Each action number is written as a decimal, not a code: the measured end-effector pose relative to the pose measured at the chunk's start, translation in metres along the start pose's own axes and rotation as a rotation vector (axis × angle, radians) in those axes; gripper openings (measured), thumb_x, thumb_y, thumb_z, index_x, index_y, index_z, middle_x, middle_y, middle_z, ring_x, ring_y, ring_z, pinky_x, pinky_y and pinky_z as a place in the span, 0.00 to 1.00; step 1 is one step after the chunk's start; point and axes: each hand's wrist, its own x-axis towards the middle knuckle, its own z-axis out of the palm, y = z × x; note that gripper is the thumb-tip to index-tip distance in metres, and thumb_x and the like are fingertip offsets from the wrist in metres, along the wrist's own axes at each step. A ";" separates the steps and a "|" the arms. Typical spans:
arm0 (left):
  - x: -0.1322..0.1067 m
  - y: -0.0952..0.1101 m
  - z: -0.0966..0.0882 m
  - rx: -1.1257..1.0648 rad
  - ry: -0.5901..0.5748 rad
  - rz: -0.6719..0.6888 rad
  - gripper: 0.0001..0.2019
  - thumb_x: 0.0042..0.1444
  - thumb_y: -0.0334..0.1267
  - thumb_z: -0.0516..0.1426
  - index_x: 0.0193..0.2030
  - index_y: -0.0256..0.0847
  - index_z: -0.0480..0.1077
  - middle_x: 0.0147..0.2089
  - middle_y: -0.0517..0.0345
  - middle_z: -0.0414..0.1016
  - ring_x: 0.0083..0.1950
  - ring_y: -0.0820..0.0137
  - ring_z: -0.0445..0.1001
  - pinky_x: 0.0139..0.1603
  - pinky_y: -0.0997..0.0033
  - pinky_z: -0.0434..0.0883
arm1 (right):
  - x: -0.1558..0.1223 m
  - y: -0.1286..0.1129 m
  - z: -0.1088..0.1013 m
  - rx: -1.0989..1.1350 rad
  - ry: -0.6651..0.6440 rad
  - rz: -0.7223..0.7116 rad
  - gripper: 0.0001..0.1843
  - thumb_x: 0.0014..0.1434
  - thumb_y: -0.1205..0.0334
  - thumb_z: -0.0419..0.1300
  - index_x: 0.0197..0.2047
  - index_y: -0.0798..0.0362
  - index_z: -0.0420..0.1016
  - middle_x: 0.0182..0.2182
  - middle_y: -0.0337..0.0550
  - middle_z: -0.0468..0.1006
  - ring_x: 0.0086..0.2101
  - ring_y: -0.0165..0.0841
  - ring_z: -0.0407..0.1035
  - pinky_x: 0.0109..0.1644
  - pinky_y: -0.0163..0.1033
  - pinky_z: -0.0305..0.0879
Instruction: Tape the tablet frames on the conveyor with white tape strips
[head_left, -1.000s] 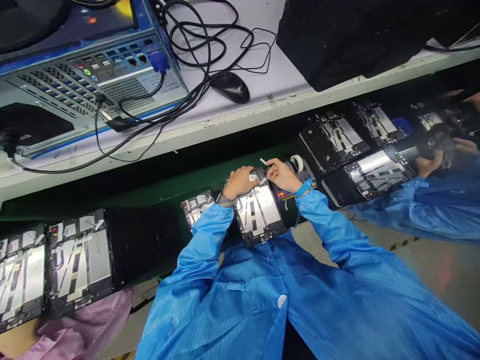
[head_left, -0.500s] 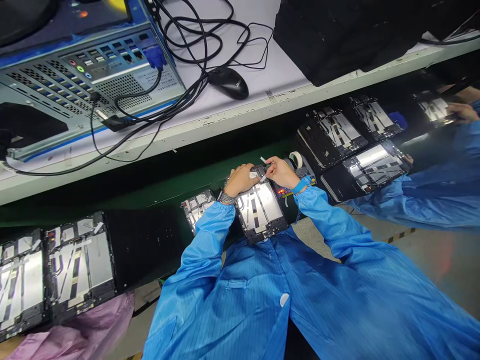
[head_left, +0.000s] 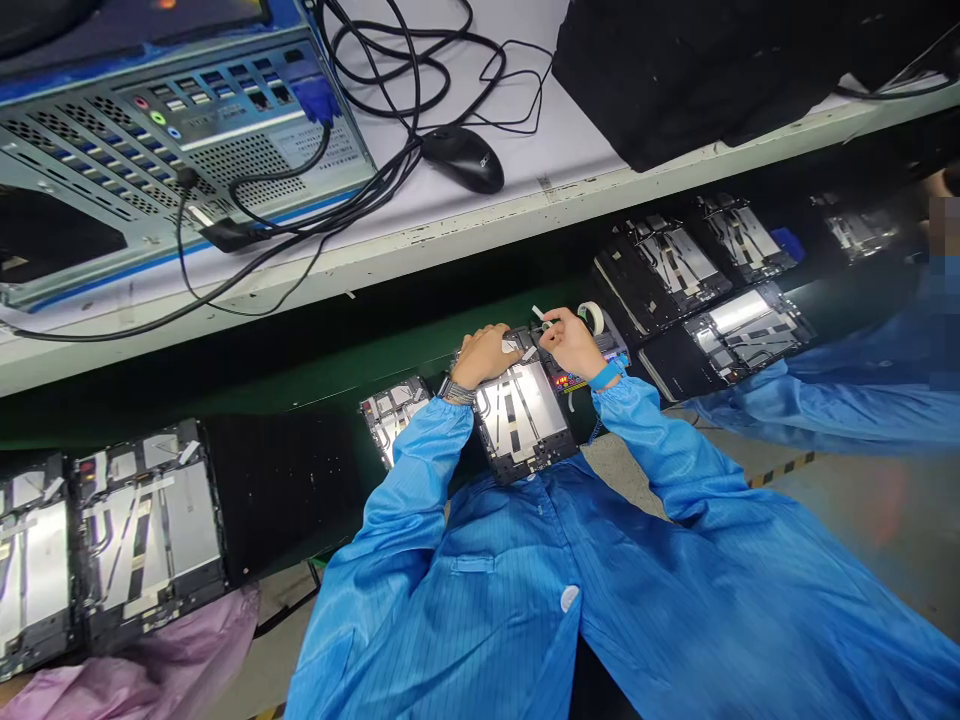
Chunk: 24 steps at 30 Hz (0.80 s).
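Note:
An opened tablet (head_left: pixel 529 412), its silvery inside and dark ribbon cables exposed, lies at the bench's front edge by my lap. My left hand (head_left: pixel 484 355) is bent over its upper edge, gripping it there, with some fingertips hidden. Above the tablet's upper right corner, my right hand (head_left: pixel 576 347) pinches a short white tape strip (head_left: pixel 538 312). Another white strip (head_left: pixel 529 354) sits on the tablet near that corner, below my right fingers. A roll of white tape (head_left: pixel 592 318) stands just beyond my right hand, by a grey device with a red display (head_left: pixel 562 381).
More opened tablets lie left (head_left: pixel 146 530), just left of my arm (head_left: pixel 391 412) and right (head_left: pixel 671 262). Behind runs a raised shelf (head_left: pixel 517 205) with a computer case (head_left: pixel 202 150), cables and a mouse (head_left: pixel 463 160). Co-workers' blue sleeve (head_left: pixel 847 400) and pink cloth (head_left: pixel 180 640) flank me.
My right hand has moved slightly right, away from the strip on the tablet, still pinching a tape strip. My left hand stays on the tablet. The co-worker's hand at right has left the tablet there.

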 end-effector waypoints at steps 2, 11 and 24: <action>0.000 0.000 0.000 0.002 0.003 0.000 0.29 0.63 0.54 0.57 0.67 0.44 0.66 0.65 0.46 0.74 0.65 0.51 0.71 0.65 0.52 0.64 | -0.002 0.003 0.002 -0.021 -0.001 0.023 0.24 0.50 0.73 0.60 0.52 0.51 0.66 0.29 0.34 0.78 0.31 0.33 0.73 0.40 0.37 0.68; 0.000 -0.002 0.003 -0.003 0.015 0.011 0.28 0.63 0.53 0.56 0.67 0.45 0.66 0.65 0.46 0.73 0.65 0.51 0.71 0.65 0.53 0.63 | -0.002 -0.002 0.011 -0.112 0.016 0.046 0.26 0.49 0.76 0.60 0.52 0.52 0.68 0.30 0.33 0.79 0.31 0.32 0.74 0.37 0.34 0.65; -0.002 -0.001 0.003 0.008 0.007 0.002 0.26 0.65 0.54 0.55 0.66 0.46 0.67 0.64 0.46 0.73 0.66 0.51 0.69 0.65 0.52 0.62 | -0.005 0.004 0.023 -0.169 0.072 0.034 0.24 0.50 0.73 0.60 0.51 0.51 0.67 0.30 0.36 0.78 0.34 0.37 0.74 0.40 0.39 0.68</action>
